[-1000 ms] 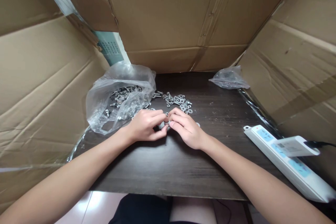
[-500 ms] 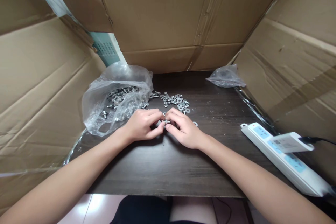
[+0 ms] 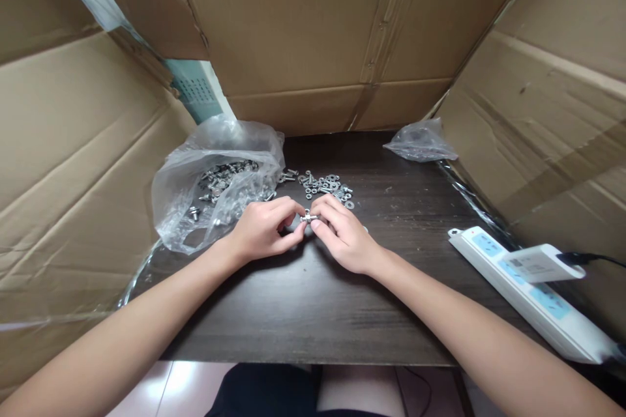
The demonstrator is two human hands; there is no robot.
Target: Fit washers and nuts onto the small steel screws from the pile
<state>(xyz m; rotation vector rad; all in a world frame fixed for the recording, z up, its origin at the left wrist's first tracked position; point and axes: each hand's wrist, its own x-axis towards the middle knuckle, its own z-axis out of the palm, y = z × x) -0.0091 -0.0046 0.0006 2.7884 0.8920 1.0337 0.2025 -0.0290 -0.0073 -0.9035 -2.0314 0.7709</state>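
Between my fingertips a small silvery bolt [image 3: 308, 218] lies sideways, with what looks like a nut or washer around its shank. My left hand [image 3: 270, 227] pinches its left end between thumb and index finger. From the other side, my right hand [image 3: 343, 232] has thumb and fingers closed at the bolt's right end. Just beyond the hands lies a loose pile of bolts, nuts and flat washers [image 3: 325, 187]. Left of it, an open clear plastic bag [image 3: 171, 192] holds many bolts [image 3: 227, 176]. My fingers hide part of the held bolt.
The dark wooden table [image 3: 293, 313] is walled by cardboard [image 3: 313, 26] at the back and sides. A white power strip [image 3: 528, 293] with a plugged-in adapter [image 3: 542, 264] lies at the right. Another crumpled clear bag [image 3: 420, 141] sits at the back right.
Both hands have shifted slightly away from me, still meeting at the bolt. More of the bolt now shows between the fingertips. The pile and bags stay put.
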